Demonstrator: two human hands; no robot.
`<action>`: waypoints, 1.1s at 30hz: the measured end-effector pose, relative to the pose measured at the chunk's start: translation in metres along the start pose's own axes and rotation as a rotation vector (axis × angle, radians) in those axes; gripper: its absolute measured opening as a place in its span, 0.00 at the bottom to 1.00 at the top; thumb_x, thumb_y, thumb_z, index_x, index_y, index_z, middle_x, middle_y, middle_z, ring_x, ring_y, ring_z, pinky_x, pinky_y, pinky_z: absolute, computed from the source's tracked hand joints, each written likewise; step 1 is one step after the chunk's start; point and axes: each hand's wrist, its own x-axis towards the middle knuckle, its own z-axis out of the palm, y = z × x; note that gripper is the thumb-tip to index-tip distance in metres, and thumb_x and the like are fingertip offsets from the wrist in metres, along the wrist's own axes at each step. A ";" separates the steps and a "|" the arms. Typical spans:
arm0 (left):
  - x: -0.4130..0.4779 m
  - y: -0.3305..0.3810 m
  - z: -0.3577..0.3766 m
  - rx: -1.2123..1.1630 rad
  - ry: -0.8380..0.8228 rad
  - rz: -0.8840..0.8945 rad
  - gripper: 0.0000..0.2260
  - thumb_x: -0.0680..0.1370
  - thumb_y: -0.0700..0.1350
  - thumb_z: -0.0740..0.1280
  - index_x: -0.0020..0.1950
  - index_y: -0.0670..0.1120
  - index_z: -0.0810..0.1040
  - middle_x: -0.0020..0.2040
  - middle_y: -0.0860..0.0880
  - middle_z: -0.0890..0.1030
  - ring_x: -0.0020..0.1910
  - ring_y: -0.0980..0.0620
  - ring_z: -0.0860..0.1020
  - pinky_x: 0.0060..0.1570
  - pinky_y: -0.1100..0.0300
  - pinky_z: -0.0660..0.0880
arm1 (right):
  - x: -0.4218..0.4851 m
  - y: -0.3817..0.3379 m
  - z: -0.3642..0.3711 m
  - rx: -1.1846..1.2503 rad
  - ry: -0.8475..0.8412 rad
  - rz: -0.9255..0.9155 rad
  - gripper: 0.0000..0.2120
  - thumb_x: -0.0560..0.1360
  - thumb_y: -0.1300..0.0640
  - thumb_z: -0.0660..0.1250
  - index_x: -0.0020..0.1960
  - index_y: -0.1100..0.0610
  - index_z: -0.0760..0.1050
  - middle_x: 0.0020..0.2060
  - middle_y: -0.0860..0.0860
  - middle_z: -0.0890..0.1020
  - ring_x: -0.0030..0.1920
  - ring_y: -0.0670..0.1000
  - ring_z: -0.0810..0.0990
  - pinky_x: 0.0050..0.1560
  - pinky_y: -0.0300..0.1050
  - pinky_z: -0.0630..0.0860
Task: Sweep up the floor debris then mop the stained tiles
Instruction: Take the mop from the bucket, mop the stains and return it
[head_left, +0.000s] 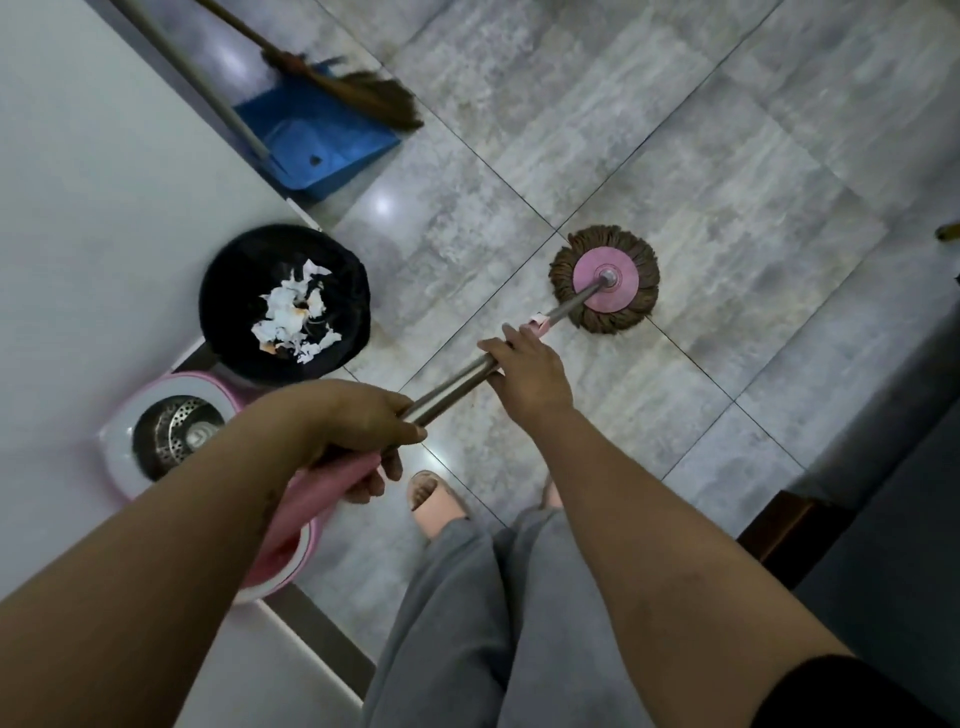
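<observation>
Mop pole (452, 387) runs diagonally from near-left to far-right, both hands curled round it: left hand (358, 418) at its pink upper end, right hand (527, 371) lower down and nearer the mop head (605, 278), which sits flat on the floor tiles (727, 182) ahead-right of both.

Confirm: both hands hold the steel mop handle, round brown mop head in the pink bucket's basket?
No: in the head view the round brown mop head is on the grey floor tiles, not in the pink bucket's basket. Left hand and right hand hold the steel mop handle.
</observation>
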 end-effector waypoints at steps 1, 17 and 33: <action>-0.002 0.005 0.001 0.131 0.078 0.004 0.11 0.82 0.46 0.61 0.64 0.45 0.70 0.46 0.41 0.79 0.34 0.46 0.80 0.32 0.52 0.79 | 0.003 0.001 -0.002 -0.021 -0.003 -0.035 0.20 0.79 0.53 0.65 0.71 0.50 0.71 0.75 0.52 0.66 0.77 0.55 0.59 0.71 0.50 0.61; 0.041 0.023 0.078 -0.674 0.695 0.605 0.28 0.78 0.58 0.63 0.77 0.54 0.60 0.65 0.63 0.71 0.52 0.73 0.72 0.53 0.75 0.66 | 0.026 0.017 -0.056 0.133 0.082 -0.225 0.12 0.77 0.55 0.68 0.58 0.59 0.76 0.58 0.53 0.78 0.61 0.54 0.74 0.50 0.46 0.71; -0.108 0.011 0.064 -0.964 0.992 1.008 0.08 0.79 0.46 0.67 0.57 0.46 0.80 0.55 0.42 0.83 0.57 0.45 0.80 0.61 0.50 0.76 | -0.040 -0.085 -0.139 0.036 -0.023 -0.477 0.11 0.82 0.52 0.58 0.62 0.56 0.66 0.54 0.55 0.78 0.48 0.57 0.78 0.40 0.46 0.67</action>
